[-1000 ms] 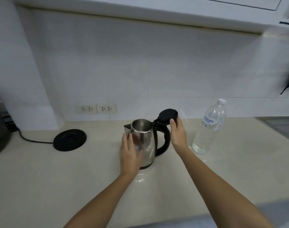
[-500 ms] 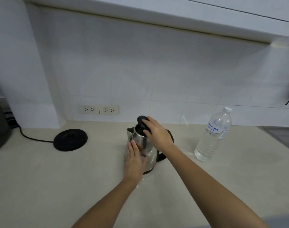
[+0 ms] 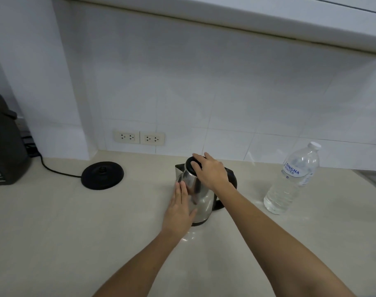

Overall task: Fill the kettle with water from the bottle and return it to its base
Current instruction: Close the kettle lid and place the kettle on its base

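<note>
A steel kettle with a black handle stands upright on the beige counter. Its black lid is down on the rim. My right hand lies flat on top of the lid, fingers spread over it. My left hand rests with its palm against the kettle's left side, steadying it. The round black kettle base lies to the left with its cord running off left. A clear water bottle with a white cap stands to the right, partly filled.
A dark appliance stands at the far left edge. Two wall sockets sit in the tiled backsplash behind the base. A cabinet overhangs the counter at the top.
The lid was standing open a second ago. My right hand swung it down over the kettle's mouth and now presses on it. My left hand stayed on the kettle's side.
</note>
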`<state>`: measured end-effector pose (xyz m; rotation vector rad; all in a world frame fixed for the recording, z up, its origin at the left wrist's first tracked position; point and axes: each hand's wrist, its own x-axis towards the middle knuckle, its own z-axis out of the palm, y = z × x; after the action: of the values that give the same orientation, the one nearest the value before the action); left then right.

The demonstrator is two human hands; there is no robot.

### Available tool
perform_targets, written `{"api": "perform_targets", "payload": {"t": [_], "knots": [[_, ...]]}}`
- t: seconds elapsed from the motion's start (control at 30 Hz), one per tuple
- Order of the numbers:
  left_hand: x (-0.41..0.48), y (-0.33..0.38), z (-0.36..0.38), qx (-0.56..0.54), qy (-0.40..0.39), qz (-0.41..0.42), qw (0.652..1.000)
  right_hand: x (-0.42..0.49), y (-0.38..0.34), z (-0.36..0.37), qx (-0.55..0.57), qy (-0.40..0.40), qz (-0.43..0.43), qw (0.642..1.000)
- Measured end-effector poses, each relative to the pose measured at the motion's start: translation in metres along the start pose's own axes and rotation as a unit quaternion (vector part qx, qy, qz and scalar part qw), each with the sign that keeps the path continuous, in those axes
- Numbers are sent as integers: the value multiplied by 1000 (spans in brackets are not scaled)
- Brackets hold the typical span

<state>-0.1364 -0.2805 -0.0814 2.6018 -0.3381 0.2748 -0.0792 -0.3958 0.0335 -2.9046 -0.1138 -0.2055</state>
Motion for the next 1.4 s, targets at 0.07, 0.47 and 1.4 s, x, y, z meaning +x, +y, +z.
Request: {"api": "perform_targets", "payload": {"t": [0.07, 0.47, 1.4], "knots": [[0, -1, 0, -4, 2, 2, 1000, 2, 1, 1, -4, 24, 5, 1000], [-2, -1, 1, -27, 7, -7, 1000, 10, -2, 16, -48, 110, 8, 993], [33, 8, 12, -300, 13, -197, 933, -31, 125, 29, 291, -35, 68, 954]]}}
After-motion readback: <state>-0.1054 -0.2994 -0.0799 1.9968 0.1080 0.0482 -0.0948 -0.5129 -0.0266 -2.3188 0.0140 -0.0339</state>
